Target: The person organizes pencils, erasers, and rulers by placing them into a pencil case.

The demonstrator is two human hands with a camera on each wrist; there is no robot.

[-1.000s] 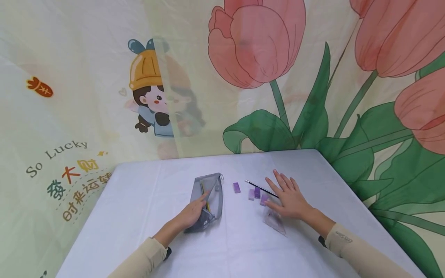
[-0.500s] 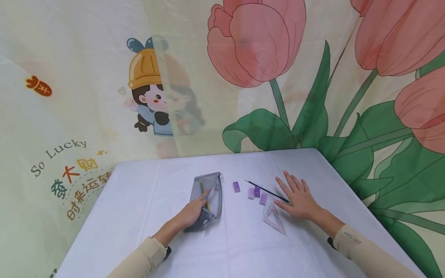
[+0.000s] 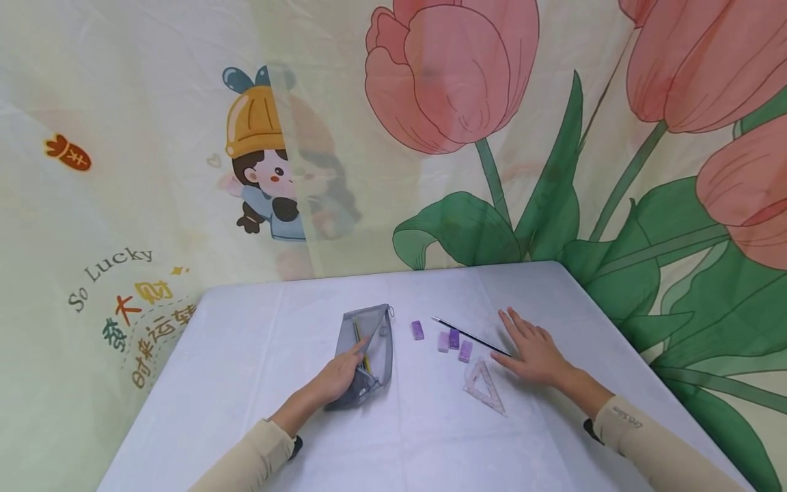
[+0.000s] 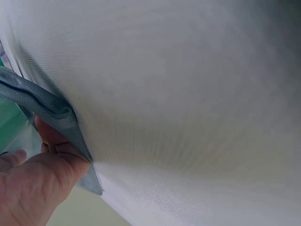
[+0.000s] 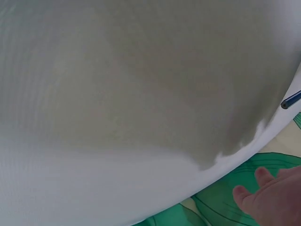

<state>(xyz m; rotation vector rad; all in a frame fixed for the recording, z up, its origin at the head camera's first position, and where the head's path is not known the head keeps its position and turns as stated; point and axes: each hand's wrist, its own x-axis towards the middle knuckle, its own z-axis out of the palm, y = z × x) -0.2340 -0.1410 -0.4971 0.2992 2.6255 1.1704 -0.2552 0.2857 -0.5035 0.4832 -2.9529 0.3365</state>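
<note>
While a pale cloth printed with pink tulips hangs behind, a white-covered surface spreads out before me and bears everything. Left of centre on it lies a grey, see-through mesh zip pouch, the main thing in play. My left hand grips its near left side, some fingers hidden behind the fabric; my right hand is spread and empty at the near end of a slim black pencil, though I cannot tell whether my thumb touches it. A yellow pencil shows through the mesh. A clear plastic triangular set square lies nearer me, and smallest are four purple rectangular blocks, three clustered just beside the black pencil, one apart towards the pouch.

By my reading, the step in hand is steadying the pouch, with my right hand free. The next move, I judge, calls for a thumb-and-finger pinch if the black pencil is to be lifted, my left hand meanwhile stopping the soft pouch from sliding.
</note>
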